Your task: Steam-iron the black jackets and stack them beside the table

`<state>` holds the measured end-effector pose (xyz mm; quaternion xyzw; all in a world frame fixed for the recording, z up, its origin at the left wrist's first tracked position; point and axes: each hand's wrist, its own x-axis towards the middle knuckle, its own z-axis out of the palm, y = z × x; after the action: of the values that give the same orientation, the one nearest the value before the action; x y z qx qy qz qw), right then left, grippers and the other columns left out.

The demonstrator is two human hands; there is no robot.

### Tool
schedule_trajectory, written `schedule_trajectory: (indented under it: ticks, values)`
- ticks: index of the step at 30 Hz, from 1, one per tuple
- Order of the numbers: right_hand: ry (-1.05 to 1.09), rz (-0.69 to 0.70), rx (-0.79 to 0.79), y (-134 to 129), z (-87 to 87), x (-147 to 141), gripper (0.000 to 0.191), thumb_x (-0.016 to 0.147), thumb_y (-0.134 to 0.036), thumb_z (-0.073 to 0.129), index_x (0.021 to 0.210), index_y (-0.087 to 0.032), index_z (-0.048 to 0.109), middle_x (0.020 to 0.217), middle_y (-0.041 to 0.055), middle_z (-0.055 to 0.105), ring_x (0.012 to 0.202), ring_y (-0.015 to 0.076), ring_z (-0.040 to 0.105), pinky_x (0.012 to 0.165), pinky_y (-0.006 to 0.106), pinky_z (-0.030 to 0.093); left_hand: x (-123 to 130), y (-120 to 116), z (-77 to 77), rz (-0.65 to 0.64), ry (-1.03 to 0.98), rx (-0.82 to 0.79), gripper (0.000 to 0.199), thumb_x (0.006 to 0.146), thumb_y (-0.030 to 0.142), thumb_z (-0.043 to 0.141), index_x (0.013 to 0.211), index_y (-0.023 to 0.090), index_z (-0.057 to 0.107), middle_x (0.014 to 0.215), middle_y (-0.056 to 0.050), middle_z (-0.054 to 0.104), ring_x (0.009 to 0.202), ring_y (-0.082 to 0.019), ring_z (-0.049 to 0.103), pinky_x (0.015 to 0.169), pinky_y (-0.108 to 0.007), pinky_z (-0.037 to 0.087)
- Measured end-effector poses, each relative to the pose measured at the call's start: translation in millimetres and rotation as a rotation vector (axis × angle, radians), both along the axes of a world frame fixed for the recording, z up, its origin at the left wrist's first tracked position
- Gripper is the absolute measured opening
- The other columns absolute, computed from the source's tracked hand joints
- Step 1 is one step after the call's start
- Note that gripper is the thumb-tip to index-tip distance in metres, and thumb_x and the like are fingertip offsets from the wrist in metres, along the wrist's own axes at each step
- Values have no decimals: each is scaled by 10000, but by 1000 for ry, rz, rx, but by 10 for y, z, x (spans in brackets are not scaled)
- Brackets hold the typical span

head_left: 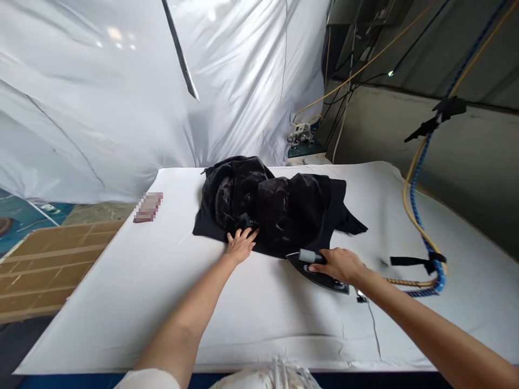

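A black garment (279, 208) with a shiny, plush-looking surface lies bunched across the middle of the white-covered table (133, 292). My left hand (242, 244) rests on its near edge, fingers spread and palm down, close to a small label with pale lettering. To the right, my right hand (337, 266) is wrapped around the grey and black handle of an iron (318, 276). The iron's tip points left and touches or nearly touches the garment's lower edge. Part of the handle is hidden by my fingers.
A blue hose and yellow cable (419, 162) hang at the right and run down to the iron. A blurred reddish item (148, 207) lies at the table's left. Cardboard (48, 265) is beside the table; white sheeting (121, 97) hangs behind. Machine parts (302, 134) stand beyond.
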<state>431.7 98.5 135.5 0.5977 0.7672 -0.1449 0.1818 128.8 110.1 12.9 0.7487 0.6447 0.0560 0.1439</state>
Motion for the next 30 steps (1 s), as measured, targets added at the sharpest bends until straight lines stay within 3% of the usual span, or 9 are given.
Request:
schedule_trajectory:
  ticks: [4,7,9,11,13,15,18,23,30]
  values:
    - [25,3,-10,76,-212,-341,546,689,-699,431,864,-218,621,808,87,654,818,280,609,647,329,402,-166,-29,-64,-24,-83,7,531,851,304,418,1340,432,256,1363,-5,372,1251,-289,235,961,-668,129]
    - [23,26,-14,119,-244,-535,540,687,-698,438,851,-219,624,780,76,654,811,273,613,649,324,408,-401,3,-101,9,-181,92,415,838,217,418,1224,363,463,1260,-20,460,1190,-227,327,1005,-544,217]
    - [20,29,-24,146,-221,-695,548,690,-704,426,848,-218,625,786,76,654,812,268,614,649,322,411,-641,51,-107,174,-229,212,336,824,139,393,1068,273,581,1161,-52,498,1112,-189,398,994,-422,289]
    - [26,24,-27,172,-203,-878,564,700,-712,397,853,-219,623,802,77,655,813,265,614,643,322,414,-937,107,-102,433,-226,296,280,790,101,422,974,218,599,1109,-80,492,1082,-187,424,965,-368,317]
    - [32,19,-20,198,-215,-1063,565,706,-712,385,853,-221,621,810,75,656,811,262,614,641,324,416,-1246,163,-95,665,-208,272,254,754,101,482,968,202,575,1097,-96,481,1097,-207,423,951,-372,316]
    - [44,9,-8,221,-254,-1234,560,701,-712,395,853,-222,620,815,73,658,809,257,615,641,321,417,-1513,219,-101,774,-218,191,250,737,120,523,970,207,552,1033,-86,507,1075,-213,447,930,-369,324]
    - [63,-1,0,250,-322,-1450,565,692,-718,403,843,-220,621,817,76,659,805,255,617,634,316,420,-1767,307,-144,779,-265,117,224,730,143,549,936,229,538,849,-24,544,917,-176,523,852,-319,371]
    - [69,17,16,268,-337,-1732,584,687,-738,381,822,-223,621,796,75,659,786,266,620,613,323,425,-1931,416,-233,678,-362,79,180,677,68,534,772,218,565,666,40,518,684,-104,515,671,-201,391]
    - [43,28,16,302,-301,-2110,562,696,-712,408,850,-220,632,808,82,663,820,263,623,650,321,435,-2073,464,-292,619,-455,113,214,651,6,458,629,197,553,574,62,503,602,-77,494,611,-178,372]
